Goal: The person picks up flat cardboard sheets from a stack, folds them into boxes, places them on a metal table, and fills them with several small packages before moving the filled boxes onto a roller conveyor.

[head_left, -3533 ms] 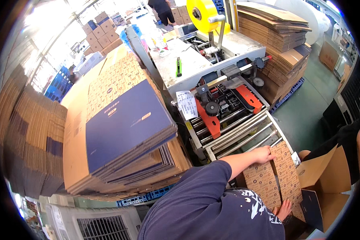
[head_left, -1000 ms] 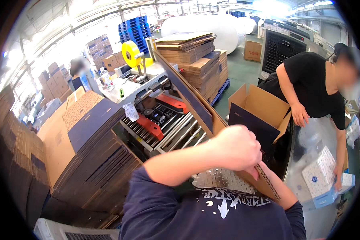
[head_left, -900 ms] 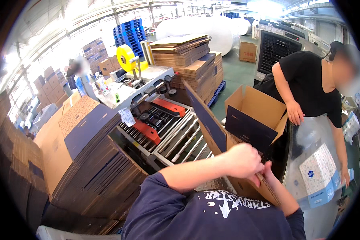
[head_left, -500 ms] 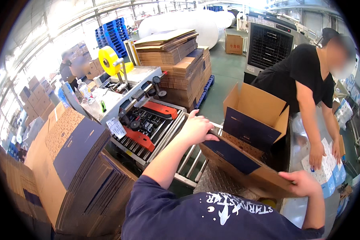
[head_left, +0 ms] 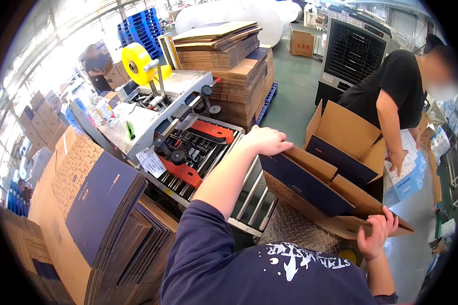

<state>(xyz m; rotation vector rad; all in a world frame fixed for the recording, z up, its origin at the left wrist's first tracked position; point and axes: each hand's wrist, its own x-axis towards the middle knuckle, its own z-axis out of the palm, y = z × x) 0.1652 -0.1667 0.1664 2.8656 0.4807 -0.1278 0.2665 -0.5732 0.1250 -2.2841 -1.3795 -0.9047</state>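
In front of me is a cardboard box (head_left: 305, 180), brown with a dark blue band, partly opened out, its top flaps standing up. My left hand (head_left: 271, 141) is closed over the box's far left corner, thumb and fingers around the edge. At its near right end, my right hand (head_left: 376, 235) grips a flap edge, fingers bent over the top. Just beyond stands a second open box (head_left: 341, 157) of the same brown and blue, close to a co-worker in black. That person's hand (head_left: 398, 161) rests on a white and light blue pack (head_left: 409, 170).
Left of me stand flattened cartons (head_left: 102, 203). A tape machine (head_left: 188, 147) with a yellow tape roll (head_left: 137, 64) and rollers (head_left: 249, 203) lies ahead. Behind it are stacked cardboard sheets (head_left: 224, 61) and an air cooler (head_left: 353, 51). A metal table (head_left: 412, 239) runs along the right.
The box in my hands has spread from a narrow shape to a wider one, with inner flaps showing. My right hand has shifted along its end. The co-worker's hands have moved on the pack.
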